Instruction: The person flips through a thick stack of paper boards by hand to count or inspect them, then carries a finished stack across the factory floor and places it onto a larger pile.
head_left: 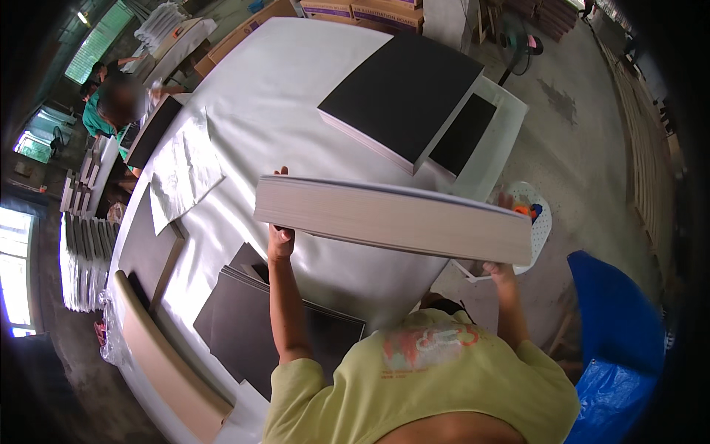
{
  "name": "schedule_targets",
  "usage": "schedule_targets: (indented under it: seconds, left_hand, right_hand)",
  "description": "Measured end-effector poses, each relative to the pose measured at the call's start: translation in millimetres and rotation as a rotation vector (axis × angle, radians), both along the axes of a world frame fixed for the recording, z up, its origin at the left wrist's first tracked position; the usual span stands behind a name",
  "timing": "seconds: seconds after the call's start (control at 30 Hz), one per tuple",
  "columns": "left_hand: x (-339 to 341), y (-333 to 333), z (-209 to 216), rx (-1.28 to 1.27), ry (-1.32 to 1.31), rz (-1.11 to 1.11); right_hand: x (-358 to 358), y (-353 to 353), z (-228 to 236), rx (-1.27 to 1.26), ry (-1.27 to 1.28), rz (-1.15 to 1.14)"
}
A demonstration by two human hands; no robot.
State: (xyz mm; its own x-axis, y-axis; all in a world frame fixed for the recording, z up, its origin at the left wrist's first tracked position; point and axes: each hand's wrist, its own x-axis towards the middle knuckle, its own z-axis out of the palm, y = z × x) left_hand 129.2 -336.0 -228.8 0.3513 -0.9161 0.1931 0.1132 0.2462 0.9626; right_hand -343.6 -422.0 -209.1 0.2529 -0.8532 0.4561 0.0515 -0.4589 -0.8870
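A thick stack of boards [392,220] is held up over the near side of the table, its pale layered edge facing me. My left hand [281,243] grips the stack's left end, with fingers showing above and the thumb below. At its lower right corner my right hand [499,271] holds the underside; part of those fingers is hidden behind the stack. Beyond it on the table lies another thick stack with a black top [403,92]. Several dark boards [251,322] lie loosely piled to the left of my left forearm.
White sheeting [259,81] covers the table. A crumpled clear plastic sheet [185,166] and a long beige-edged stack [166,362] lie on the left. A white perforated stool [543,237] stands at right, near blue plastic [617,325]. People [118,111] work far left; a fan [521,44] stands behind.
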Motion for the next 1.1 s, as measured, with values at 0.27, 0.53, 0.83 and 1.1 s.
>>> schedule_targets:
  seconds: [0.27,0.53,0.83,1.1]
  left_hand:
    - [-8,4,-78,0.165,-0.081,0.089]
    - [14,6,-132,0.145,-0.082,0.132]
    - [-10,-163,191,0.603,-0.786,-0.107]
    - [1,-360,235,0.795,-0.976,-0.081]
  right_hand:
    - [-5,-1,-12,-0.232,0.445,0.097]
    - [-11,-19,-74,-0.577,0.661,0.081]
    - [36,-77,89,0.756,-0.139,0.060]
    - [76,-160,98,0.807,-0.433,0.033]
